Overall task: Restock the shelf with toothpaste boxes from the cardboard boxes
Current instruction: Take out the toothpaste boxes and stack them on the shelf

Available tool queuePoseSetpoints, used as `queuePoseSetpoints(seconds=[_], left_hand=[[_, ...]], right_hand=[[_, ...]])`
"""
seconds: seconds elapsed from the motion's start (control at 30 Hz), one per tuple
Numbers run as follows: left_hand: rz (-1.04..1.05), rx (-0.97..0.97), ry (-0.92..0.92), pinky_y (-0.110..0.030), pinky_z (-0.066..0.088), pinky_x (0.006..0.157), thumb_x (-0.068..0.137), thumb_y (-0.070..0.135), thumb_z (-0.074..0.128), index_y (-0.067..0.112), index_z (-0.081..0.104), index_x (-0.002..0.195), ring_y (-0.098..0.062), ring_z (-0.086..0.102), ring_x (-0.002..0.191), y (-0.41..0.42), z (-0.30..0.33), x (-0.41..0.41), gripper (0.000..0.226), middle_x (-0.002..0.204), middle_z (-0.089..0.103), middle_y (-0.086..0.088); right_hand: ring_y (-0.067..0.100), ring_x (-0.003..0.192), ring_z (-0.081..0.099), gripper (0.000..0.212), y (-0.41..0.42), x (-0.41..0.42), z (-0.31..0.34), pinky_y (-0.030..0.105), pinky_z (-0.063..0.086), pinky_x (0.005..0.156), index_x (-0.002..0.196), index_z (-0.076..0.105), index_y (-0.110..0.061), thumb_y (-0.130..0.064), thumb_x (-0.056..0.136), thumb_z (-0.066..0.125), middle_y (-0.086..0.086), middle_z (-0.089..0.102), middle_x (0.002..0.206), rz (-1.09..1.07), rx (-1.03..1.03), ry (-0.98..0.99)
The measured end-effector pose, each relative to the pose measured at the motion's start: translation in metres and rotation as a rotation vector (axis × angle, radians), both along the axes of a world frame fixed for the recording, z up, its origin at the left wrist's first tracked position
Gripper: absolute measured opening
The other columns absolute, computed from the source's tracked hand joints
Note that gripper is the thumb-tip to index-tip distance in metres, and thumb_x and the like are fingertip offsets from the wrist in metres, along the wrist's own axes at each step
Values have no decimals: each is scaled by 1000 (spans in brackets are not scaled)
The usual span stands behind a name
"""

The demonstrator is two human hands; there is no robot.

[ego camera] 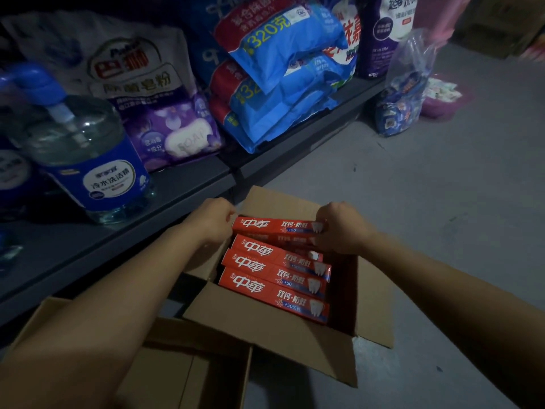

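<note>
The open cardboard box (283, 335) sits on the grey floor (442, 202) at about 6 o'clock in the view, its flaps spread outward. Inside it lie red toothpaste boxes in a row, long sides touching, running from 12 o'clock to 6 o'clock; 4 tops show clearly. The left hand (211, 221) curls its fingers round the 9 o'clock end of the farthest toothpaste box (277, 225), and the right hand (340, 227) grips the 3 o'clock end of the same one, so this box spans straight between the 2 grips and sits slightly higher than its neighbours. Whether the fingers also reach a box beneath it cannot be told. The nearest toothpaste box (274, 295) lies toward 6 o'clock, apart from both hands.

A second cardboard box (188, 367) stands at 7 o'clock, touching the first. The dark metal shelf (124, 231) runs from 9 o'clock toward 1 o'clock. On it stand a clear detergent jug with a blue pump (85, 154) at 10 o'clock, a purple soap powder bag (165, 113) at 11 o'clock and stacked blue packs (283, 84) at 12 o'clock. A clear plastic bag of small items (404, 93) rests on the floor at 2 o'clock.
</note>
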State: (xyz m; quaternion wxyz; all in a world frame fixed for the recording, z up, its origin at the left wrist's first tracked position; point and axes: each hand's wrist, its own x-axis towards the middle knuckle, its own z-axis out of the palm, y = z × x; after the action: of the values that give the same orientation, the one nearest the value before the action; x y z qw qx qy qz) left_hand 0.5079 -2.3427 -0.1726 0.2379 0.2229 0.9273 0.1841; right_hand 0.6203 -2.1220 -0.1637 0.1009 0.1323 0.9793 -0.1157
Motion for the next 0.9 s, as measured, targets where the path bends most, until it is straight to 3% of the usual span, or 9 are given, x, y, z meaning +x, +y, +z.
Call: queuePoseSetpoints(seconds=[0.13,0.23,0.33,0.43,0.63,0.9], left_hand=[[-9,-25,64,-39,55,85,83,6,57,5,65,111,-24,63,96,-7,22,-3,28,106,66,-10],[-19,-35,92,-42,54,90,82,8,62,5,63,113,-25,63,100,-13,46,-5,31,112,65,-10],[-40,-6,124,-43,53,91,81,8,66,12,66,105,-23,63,101,-23,79,-4,25,110,65,-7],[-64,32,215,-42,53,89,79,11,67,13,67,99,-24,64,99,-39,119,-1,20,105,68,-8],[-61,100,312,-35,51,93,81,12,68,7,64,122,-18,65,102,-91,208,5,41,115,69,-7],[58,192,415,-23,51,88,82,-6,63,4,60,126,-13,64,98,-189,317,16,45,117,68,-9]], right_hand=[[13,78,52,27,2,-5,39,22,41,61,95,58,-11,-29,81,74,-1,55,91,91,32,20],[12,85,54,30,0,-8,70,24,48,70,102,59,-12,-29,82,73,-2,55,96,127,48,20],[10,80,59,23,-4,-12,108,21,51,65,95,58,-18,-29,81,72,-4,59,95,118,10,4],[17,75,68,20,-10,-15,154,31,60,62,95,61,-13,-20,80,73,3,64,93,63,-141,9],[37,77,70,18,-37,-19,242,47,59,72,96,62,4,-3,82,70,29,66,97,81,-472,84],[37,72,68,21,-99,-34,336,36,61,66,102,62,8,-2,84,67,29,69,90,268,-591,92]])
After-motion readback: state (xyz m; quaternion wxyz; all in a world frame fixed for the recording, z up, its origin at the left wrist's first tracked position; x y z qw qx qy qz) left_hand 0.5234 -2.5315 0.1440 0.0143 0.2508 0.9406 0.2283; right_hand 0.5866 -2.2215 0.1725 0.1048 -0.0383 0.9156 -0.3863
